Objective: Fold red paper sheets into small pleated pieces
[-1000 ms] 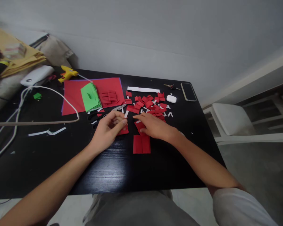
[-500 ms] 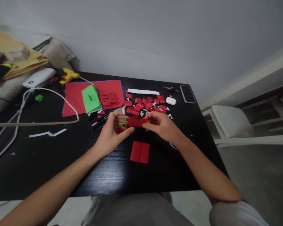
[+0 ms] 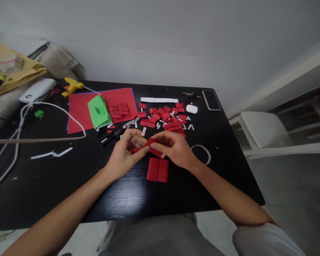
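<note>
Red paper point(image 3: 156, 153) over the desk point(image 3: 192, 193), in a two-handed grip
Left hand point(image 3: 126, 147) and right hand point(image 3: 177, 147) pinch it; one creased square point(image 3: 157, 170) nearby looks done, many red pieces point(image 3: 173, 122) beyond lie loose.

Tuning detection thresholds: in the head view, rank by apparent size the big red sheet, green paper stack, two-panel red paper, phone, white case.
1. Big red sheet
2. Green paper stack and two-panel red paper: look alike, the latter nearer the camera, so unranked
3. Phone
4. White case
</note>
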